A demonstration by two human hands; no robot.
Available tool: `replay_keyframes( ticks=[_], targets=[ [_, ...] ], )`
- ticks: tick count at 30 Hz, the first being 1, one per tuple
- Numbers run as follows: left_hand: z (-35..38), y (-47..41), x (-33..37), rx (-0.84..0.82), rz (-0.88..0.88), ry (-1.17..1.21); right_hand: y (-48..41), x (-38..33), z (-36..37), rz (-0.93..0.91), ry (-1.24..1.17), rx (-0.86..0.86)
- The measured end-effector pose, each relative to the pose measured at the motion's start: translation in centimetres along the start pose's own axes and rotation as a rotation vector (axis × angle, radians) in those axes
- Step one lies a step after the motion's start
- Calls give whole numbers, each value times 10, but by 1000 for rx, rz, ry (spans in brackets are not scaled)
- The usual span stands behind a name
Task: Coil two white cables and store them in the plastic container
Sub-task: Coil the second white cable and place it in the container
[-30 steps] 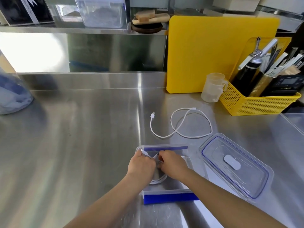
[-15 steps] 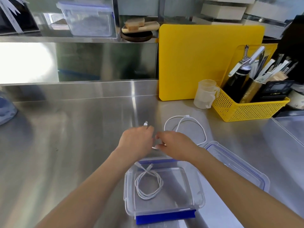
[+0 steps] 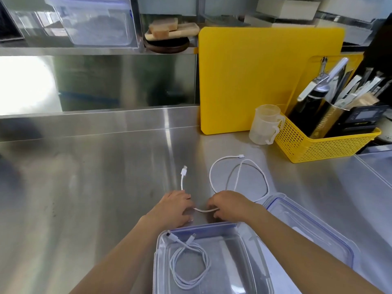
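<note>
On steel counter (image 3: 95, 187), loose white cable (image 3: 237, 177), uncoiled

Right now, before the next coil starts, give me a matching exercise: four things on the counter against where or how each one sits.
Things:
1. coiled cable
2. loose cable
3. lid
4. measuring cup

States:
A. beside the yellow basket
B. on the counter, both hands on it
C. inside the plastic container
D. lying flat, right of the container

Pairs: 1-C, 2-B, 3-D, 4-A
</note>
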State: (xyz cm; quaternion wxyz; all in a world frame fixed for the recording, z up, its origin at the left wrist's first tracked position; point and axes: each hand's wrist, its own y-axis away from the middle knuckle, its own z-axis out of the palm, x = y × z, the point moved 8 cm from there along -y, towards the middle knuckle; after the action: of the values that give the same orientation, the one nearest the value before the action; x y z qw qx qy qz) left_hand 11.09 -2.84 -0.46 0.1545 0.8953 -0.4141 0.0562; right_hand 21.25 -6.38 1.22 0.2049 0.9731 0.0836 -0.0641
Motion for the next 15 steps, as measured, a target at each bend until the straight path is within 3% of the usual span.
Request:
replay_keyframes(
  ticks=[5,9,11,15],
  targets=[
    [-13,-1,-10,128,-57,126,-5,-5,-33,-55,-209,189],
    [-44,8,-28,314,-159,692,7,6,-80,-46,-461,476],
    [-65,13,-36,413,-162,819,17,14,-103,-26,-571,627],
    [-88,20,-36,416,-189,1011,39,29,-133,75,-679,864]
  ],
)
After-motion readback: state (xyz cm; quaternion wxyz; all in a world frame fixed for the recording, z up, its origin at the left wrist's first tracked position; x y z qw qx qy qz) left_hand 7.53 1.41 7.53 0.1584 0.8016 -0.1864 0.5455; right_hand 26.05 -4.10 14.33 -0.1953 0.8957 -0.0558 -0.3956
